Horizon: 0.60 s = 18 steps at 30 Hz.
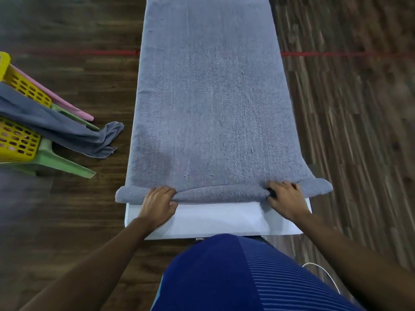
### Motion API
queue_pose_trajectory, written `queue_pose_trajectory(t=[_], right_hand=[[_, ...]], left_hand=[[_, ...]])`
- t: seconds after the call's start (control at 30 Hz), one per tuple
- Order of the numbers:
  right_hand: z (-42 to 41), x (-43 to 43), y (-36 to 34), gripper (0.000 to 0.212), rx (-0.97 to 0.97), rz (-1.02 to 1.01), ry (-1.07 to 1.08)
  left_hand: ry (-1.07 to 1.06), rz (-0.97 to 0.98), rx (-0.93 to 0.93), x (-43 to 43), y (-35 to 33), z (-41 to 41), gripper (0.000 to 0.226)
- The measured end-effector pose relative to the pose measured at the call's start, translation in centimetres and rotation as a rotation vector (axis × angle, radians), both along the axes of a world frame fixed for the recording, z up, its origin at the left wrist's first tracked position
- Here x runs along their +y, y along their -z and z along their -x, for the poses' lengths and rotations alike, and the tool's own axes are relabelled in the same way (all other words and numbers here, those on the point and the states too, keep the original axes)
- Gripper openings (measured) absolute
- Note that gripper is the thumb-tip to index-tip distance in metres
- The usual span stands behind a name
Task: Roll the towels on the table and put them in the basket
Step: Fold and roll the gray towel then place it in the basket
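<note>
Your left hand [160,201] and right hand [283,198] both grip the grey towel's [211,104] rolled near edge; white worktop [220,218] shows between your wrists.

you stand on a dark wood-plank floor [348,131], crossed further ahead by a thin red line [325,54]. at your left, pale green plastic legs [67,164] splay beside a pink leg [76,108] (their tops are cut off by the frame edge). a white cable [323,269] curves by your right side.
</note>
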State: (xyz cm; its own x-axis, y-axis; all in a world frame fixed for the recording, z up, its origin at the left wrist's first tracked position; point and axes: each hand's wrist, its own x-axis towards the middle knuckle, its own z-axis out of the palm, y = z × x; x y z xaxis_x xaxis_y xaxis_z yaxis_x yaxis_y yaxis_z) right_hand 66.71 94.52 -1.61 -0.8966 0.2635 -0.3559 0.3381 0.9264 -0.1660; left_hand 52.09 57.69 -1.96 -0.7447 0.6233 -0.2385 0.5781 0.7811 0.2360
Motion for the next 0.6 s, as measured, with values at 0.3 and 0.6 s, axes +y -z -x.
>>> queue_pose_trajectory(t=[0.3, 0.6], right_hand=[[1.2, 0.5, -0.4, 0.034, 0.201, -0.047, 0.139], [-0.2, -0.2, 0.6, 0.048, 0.099, -0.02, 0.018]], left_hand=[[-0.24, -0.121, 0.199, 1.0, -0.4, 1.6, 0.026], [-0.036, -0.001, 0.09, 0.5, 0.7, -0.2, 0.05]])
